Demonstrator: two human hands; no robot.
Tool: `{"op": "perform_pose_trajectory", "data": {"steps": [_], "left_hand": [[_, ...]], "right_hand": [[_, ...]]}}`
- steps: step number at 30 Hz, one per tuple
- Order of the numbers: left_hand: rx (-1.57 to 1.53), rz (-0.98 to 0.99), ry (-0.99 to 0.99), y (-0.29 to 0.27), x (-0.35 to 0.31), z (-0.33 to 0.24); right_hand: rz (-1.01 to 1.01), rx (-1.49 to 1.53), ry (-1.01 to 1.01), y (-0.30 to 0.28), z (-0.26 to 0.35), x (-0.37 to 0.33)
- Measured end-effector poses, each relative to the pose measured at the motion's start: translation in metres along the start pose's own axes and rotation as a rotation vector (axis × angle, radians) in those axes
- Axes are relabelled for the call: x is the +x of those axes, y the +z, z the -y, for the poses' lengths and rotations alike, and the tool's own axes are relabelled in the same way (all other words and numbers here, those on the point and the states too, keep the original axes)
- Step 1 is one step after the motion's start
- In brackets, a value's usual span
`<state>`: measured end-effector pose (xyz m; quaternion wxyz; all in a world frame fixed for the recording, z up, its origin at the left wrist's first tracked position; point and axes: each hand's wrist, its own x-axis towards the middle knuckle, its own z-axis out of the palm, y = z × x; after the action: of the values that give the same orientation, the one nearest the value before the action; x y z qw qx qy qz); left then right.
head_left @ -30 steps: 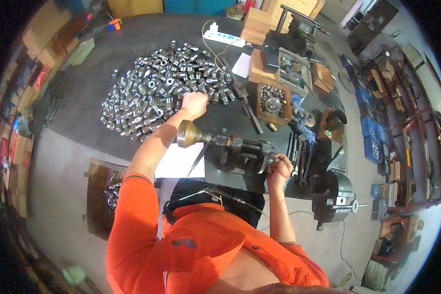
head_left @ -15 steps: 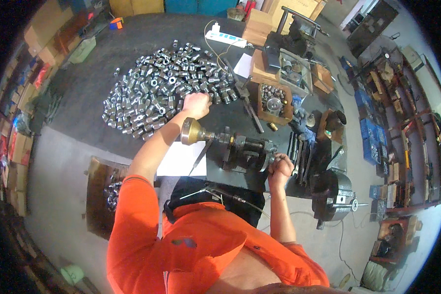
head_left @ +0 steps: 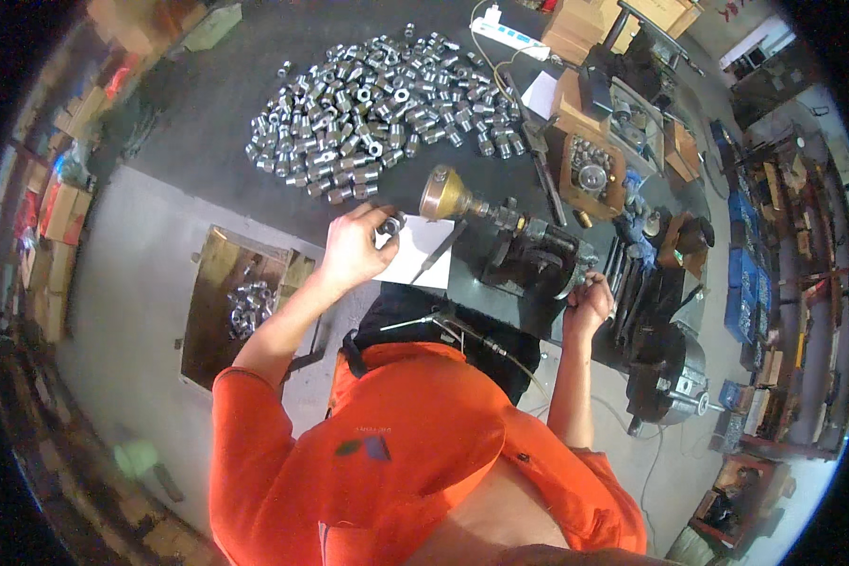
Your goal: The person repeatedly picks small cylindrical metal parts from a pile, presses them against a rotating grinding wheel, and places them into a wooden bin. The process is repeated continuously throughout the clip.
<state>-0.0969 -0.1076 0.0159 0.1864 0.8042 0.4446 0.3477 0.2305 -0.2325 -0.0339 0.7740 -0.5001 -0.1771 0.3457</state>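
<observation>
Currently the left hand point(head_left: 357, 247) pinches a nut point(head_left: 391, 224), paper point(head_left: 404, 261) beside its fingertips; the right hand point(head_left: 590, 300) curls beside a machine point(head_left: 538, 257), grip unclear.

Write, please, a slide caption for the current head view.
The left hand holds a metal fitting near a heap of similar parts; the right hand is at a dark bench machine.

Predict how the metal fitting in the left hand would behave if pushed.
The fitting looks metallic, so it is probably stiff and heavy for its size. Its shiny surface may be slippery; its round end could let it roll.
</observation>
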Motion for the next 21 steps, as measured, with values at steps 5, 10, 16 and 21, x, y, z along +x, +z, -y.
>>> {"op": "perform_pose_trajectory", "data": {"steps": [5, 10, 16, 21], "left_hand": [[0.053, 0.031, -0.049, 0.008, -0.009, -0.006], [0.131, 0.062, -0.027, 0.006, -0.003, -0.006], [0.212, 0.036, 0.045, 0.009, 0.002, -0.002], [0.206, -0.008, 0.113, 0.008, -0.001, -0.003]], "right_hand": [[-0.069, -0.017, 0.011, 0.002, -0.001, 0.001], [-0.084, -0.039, 0.005, 0.004, 0.002, -0.001], [-0.078, -0.061, -0.025, 0.007, 0.002, -0.006], [-0.046, -0.045, -0.03, 0.001, 0.0, -0.004]]}}
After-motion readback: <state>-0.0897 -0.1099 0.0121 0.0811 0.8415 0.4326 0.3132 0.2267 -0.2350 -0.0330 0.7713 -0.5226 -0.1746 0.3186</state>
